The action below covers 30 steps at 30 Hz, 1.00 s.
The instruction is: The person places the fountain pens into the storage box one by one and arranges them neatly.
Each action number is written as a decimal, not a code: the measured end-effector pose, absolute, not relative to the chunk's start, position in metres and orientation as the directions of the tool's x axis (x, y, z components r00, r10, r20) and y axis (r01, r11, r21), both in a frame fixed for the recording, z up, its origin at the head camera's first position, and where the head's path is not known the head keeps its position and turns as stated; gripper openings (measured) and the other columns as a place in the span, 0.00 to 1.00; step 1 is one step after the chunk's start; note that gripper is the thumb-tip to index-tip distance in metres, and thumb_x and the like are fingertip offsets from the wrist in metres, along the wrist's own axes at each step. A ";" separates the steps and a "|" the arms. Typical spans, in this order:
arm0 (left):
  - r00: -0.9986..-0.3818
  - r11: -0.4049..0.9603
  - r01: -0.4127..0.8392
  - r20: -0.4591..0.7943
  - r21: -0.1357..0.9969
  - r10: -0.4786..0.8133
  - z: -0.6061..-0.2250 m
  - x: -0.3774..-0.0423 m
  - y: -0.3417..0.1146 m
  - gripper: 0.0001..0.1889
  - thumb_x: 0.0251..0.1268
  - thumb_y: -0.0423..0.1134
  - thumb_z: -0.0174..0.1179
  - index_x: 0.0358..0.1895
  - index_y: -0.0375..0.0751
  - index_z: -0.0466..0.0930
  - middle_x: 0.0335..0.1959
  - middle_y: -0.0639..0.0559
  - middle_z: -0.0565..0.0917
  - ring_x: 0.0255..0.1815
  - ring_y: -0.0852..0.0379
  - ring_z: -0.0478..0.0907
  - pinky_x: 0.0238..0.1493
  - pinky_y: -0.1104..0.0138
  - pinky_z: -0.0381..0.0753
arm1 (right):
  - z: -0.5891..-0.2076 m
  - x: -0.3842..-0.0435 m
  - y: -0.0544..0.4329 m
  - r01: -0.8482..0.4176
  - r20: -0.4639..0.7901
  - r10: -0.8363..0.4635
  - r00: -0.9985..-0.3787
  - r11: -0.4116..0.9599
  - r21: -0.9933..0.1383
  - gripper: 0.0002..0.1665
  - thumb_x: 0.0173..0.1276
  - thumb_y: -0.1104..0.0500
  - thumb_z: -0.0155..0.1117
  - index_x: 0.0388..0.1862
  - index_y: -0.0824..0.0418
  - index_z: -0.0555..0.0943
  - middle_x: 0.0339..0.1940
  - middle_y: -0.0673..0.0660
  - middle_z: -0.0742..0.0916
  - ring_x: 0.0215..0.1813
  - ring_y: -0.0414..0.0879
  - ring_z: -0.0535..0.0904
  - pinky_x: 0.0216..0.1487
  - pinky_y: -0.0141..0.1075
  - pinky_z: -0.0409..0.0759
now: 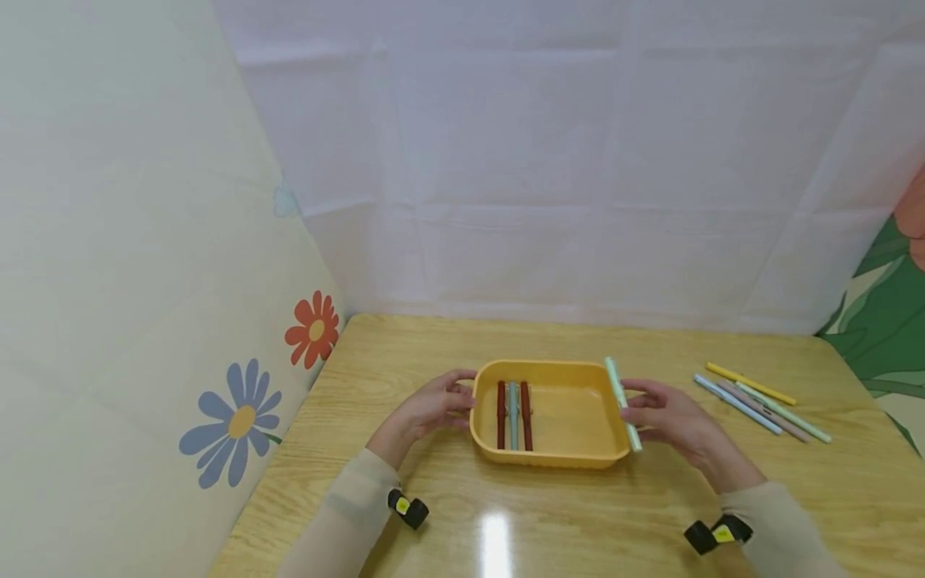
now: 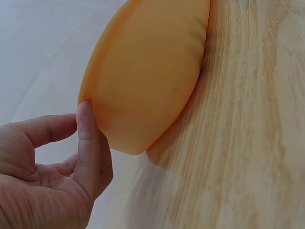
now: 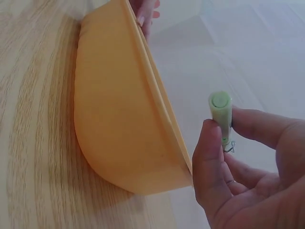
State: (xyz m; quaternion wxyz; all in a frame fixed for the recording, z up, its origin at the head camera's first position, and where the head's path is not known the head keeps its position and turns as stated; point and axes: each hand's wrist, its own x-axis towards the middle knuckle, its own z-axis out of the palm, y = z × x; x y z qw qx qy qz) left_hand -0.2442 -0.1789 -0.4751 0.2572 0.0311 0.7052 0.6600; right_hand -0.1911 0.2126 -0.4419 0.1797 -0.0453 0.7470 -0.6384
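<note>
A yellow plastic tray (image 1: 578, 461) sits on the wooden table, with two dark red pens (image 1: 527, 417) and a grey-green pen (image 1: 514, 416) lying side by side in its left part. My left hand (image 1: 437, 404) is at the tray's left end, its thumb and a finger pinching the rim (image 2: 85, 88). Over the tray's right edge, my right hand (image 1: 672, 419) holds a pale green pen (image 1: 623, 404) between thumb and fingers. The right wrist view shows that pen end-on, with a metal clip (image 3: 229, 147) beneath, raised beside the tray wall.
To the right lie several loose pens: a yellow one (image 1: 751, 383), a blue one (image 1: 737, 404), a grey-brown one (image 1: 773, 412) and a light green one (image 1: 788, 413). White cloth (image 1: 520, 177) hangs behind the table (image 1: 405, 341). A flower-printed sheet (image 1: 144, 281) stands at the left.
</note>
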 end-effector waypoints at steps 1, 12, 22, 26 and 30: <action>-0.865 0.127 -0.295 -0.322 0.947 0.385 -0.475 -0.244 -0.179 0.30 0.71 0.29 0.57 0.74 0.38 0.62 0.51 0.40 0.79 0.41 0.54 0.82 0.39 0.63 0.86 | -0.442 -0.192 0.211 0.158 -0.209 -0.302 -0.930 0.184 -0.970 0.42 0.69 0.63 0.67 0.76 0.74 0.59 0.44 0.56 0.81 0.45 0.48 0.82 0.44 0.42 0.86; -0.864 0.125 -0.297 -0.322 0.947 0.387 -0.473 -0.244 -0.178 0.30 0.71 0.28 0.56 0.74 0.37 0.62 0.51 0.38 0.80 0.41 0.53 0.82 0.39 0.62 0.86 | -0.435 -0.193 0.193 0.139 -0.216 -0.300 -0.929 0.259 -0.956 0.40 0.71 0.62 0.66 0.75 0.74 0.61 0.46 0.59 0.81 0.42 0.45 0.82 0.43 0.41 0.86; -0.863 0.124 -0.297 -0.322 0.947 0.389 -0.473 -0.244 -0.179 0.30 0.71 0.28 0.56 0.74 0.36 0.61 0.52 0.38 0.80 0.40 0.54 0.82 0.38 0.64 0.86 | -0.437 -0.198 0.172 0.164 -0.235 -0.303 -0.924 0.241 -0.957 0.38 0.70 0.63 0.67 0.73 0.74 0.64 0.46 0.60 0.81 0.41 0.46 0.82 0.41 0.41 0.87; -0.863 0.124 -0.300 -0.325 0.946 0.386 -0.474 -0.244 -0.179 0.29 0.71 0.28 0.56 0.74 0.37 0.62 0.51 0.38 0.79 0.40 0.54 0.81 0.38 0.63 0.86 | -0.440 -0.202 0.164 0.178 -0.245 -0.313 -0.917 0.227 -0.957 0.37 0.70 0.63 0.67 0.72 0.75 0.64 0.45 0.60 0.81 0.40 0.46 0.82 0.42 0.41 0.87; -0.864 0.124 -0.302 -0.326 0.945 0.384 -0.474 -0.244 -0.179 0.29 0.71 0.28 0.56 0.74 0.38 0.62 0.52 0.38 0.79 0.41 0.54 0.81 0.39 0.63 0.86 | -0.443 -0.204 0.158 0.187 -0.255 -0.319 -0.913 0.228 -0.955 0.36 0.71 0.63 0.66 0.72 0.74 0.64 0.45 0.60 0.82 0.40 0.46 0.82 0.43 0.42 0.87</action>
